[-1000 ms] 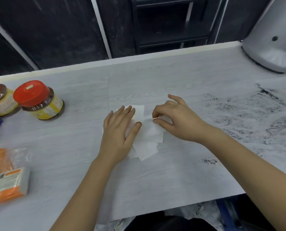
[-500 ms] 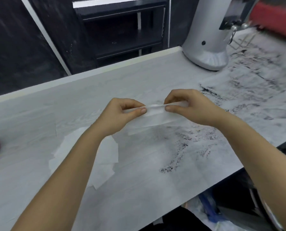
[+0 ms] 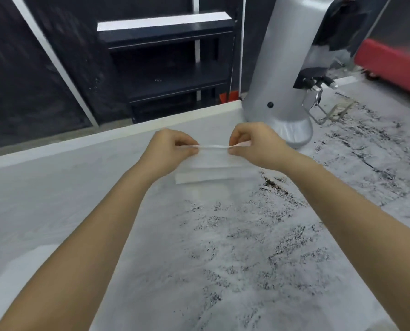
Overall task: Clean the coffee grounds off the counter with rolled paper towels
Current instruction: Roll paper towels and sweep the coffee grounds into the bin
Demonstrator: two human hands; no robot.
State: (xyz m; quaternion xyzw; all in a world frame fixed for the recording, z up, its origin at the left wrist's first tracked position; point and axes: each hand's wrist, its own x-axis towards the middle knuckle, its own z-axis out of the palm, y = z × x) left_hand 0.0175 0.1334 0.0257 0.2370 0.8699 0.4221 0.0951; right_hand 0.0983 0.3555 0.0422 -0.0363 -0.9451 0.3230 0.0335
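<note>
Lifted higher now, both hands point(image 3: 213, 149) pinch the paper towel point(image 3: 213, 166) above the grounds-strewn counter point(image 3: 79, 187).

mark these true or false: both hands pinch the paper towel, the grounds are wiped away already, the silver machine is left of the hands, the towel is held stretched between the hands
1. Both hands pinch the paper towel: true. The left hand and the right hand each pinch its top edge.
2. The coffee grounds are already wiped away: false. Dark grounds lie scattered over the counter.
3. The silver machine stands left of the hands: false. It stands behind and right of them.
4. The towel is held stretched between the hands: true.
</note>
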